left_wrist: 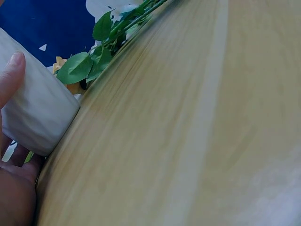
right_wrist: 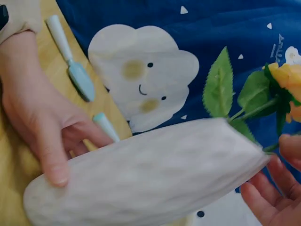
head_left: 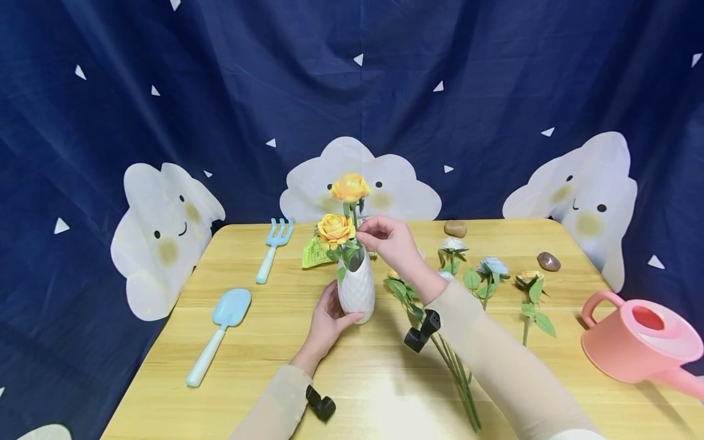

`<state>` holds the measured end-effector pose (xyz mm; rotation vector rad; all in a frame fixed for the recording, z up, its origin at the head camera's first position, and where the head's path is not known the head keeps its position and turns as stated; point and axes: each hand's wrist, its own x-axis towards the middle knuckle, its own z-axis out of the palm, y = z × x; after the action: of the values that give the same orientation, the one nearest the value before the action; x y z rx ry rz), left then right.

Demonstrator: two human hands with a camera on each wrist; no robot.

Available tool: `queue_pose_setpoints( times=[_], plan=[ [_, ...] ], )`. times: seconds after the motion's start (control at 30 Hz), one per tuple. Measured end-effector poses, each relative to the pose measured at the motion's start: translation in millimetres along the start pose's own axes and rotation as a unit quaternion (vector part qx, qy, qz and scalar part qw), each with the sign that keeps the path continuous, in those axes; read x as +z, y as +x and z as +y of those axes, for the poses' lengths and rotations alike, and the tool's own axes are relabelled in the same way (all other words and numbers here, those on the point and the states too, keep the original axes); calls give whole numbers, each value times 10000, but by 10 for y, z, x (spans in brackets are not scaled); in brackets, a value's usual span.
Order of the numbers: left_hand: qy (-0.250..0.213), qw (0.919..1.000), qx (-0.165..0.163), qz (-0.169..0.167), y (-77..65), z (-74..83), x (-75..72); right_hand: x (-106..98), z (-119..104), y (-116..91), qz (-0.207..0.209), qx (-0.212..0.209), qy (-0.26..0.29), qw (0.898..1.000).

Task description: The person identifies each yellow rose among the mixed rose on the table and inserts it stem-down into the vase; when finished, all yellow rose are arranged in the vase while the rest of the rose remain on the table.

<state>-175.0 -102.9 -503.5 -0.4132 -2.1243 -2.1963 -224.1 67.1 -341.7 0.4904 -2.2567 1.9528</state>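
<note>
A white textured vase [head_left: 359, 294] stands on the wooden table, and my left hand [head_left: 324, 322] grips it low down, thumb across the front. Two yellow roses rise from its mouth: a lower rose [head_left: 336, 229] leaning left and a taller rose [head_left: 351, 187] behind it. At the vase's mouth, my right hand [head_left: 392, 240] pinches the taller rose's stem between thumb and fingers. The right wrist view has the vase [right_wrist: 150, 172] lying across it, with green leaves [right_wrist: 219, 84] and part of a yellow bloom [right_wrist: 288, 80] beyond the rim. The stem ends are hidden inside the vase.
Loose flower stems [head_left: 459, 379] lie under my right forearm, with a blue rose [head_left: 492, 266] and a pale yellow rose [head_left: 529, 281] beyond. A pink watering can [head_left: 632, 342] stands right. A blue trowel [head_left: 222, 321] and fork [head_left: 273, 244] lie left. Two stones [head_left: 455, 228] and a green packet [head_left: 315, 253] sit farther back.
</note>
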Motion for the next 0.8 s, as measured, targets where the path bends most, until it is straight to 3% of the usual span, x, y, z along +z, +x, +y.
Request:
queue_pose_setpoints(
  times=[0.13,0.23,0.37,0.6,0.8],
  plan=[
    [-99,9999,88,14,31,-155,-17,-47,119,-118,-131,-27,-95,9999],
    [-22,9998,196,31,33,-186,-23,-97,200,-241,-149,51,-17,9999],
    [58,9996,282,66,36,-187,-29,-186,269,-390,3,193,54,9998],
    [-113,9997,197,24,27,-109,-4,-432,380,-590,-126,291,31,9995],
    [-80,9998,191,6,14,-115,-6,-638,543,-790,-235,796,343,9960]
  ],
)
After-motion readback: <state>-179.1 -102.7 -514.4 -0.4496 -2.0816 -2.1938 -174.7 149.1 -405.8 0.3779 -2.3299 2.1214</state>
